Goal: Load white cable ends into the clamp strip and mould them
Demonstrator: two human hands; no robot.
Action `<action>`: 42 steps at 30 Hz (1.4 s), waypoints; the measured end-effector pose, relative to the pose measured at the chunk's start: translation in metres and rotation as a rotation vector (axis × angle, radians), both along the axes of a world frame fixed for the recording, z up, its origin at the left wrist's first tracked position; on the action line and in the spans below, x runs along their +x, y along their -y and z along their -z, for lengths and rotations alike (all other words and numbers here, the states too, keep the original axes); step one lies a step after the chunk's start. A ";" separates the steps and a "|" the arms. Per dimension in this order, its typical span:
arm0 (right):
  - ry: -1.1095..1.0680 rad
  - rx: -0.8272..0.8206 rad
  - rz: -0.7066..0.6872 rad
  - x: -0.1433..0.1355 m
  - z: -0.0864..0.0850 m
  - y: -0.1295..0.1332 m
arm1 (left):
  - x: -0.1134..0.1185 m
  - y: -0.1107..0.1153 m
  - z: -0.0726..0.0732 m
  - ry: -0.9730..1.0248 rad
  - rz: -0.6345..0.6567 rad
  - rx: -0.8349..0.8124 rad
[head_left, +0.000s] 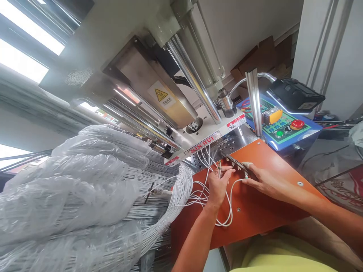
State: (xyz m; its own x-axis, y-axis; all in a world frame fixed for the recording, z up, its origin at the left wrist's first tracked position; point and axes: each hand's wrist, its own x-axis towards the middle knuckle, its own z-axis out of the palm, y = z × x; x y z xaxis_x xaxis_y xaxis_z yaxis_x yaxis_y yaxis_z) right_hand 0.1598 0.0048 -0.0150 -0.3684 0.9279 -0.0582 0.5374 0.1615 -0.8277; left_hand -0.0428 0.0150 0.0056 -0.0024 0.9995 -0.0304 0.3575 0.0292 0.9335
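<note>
My left hand (217, 186) is closed in a pinch on the end of a white cable (219, 172), close to a dark metal mould bar (235, 164). That bar lies at a slant over the front of the machine's steel plate, with small metal parts along its edge. At the bar's near end is my right hand (257, 179), its thumb and fingers closed around the bar. A white cable (231, 196) with a greenish tip runs from beside the right fingers in a loop across the orange table (255, 206). The fingertips partly hide both cable ends.
The press (204, 141) with its steel columns stands ahead. A thick bundle of white cables (180, 189) and plastic-wrapped cables (93, 189) fill the left. On the right are a blue control box (303, 132) with a red button, an upright metal post (254, 102) and a black lamp (296, 94).
</note>
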 end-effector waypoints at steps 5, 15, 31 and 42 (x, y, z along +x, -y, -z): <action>0.005 -0.012 0.007 0.000 0.001 -0.001 | 0.003 0.006 0.004 -0.277 0.146 0.183; 0.041 -0.054 -0.005 -0.001 -0.004 -0.001 | 0.002 0.008 0.013 -0.506 0.277 0.498; 0.082 -0.030 0.017 -0.003 0.003 -0.002 | 0.001 -0.006 -0.001 -0.402 0.262 0.178; -0.021 -0.034 0.042 -0.002 0.005 -0.002 | -0.002 -0.024 -0.008 -0.112 -0.014 0.039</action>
State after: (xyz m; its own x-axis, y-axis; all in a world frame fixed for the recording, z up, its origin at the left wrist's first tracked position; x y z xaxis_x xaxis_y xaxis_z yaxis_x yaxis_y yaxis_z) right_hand 0.1574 0.0072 -0.0203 -0.3303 0.9403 -0.0825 0.5257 0.1107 -0.8434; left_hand -0.0452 0.0386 0.0136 -0.0180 0.9998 0.0102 0.4592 -0.0008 0.8883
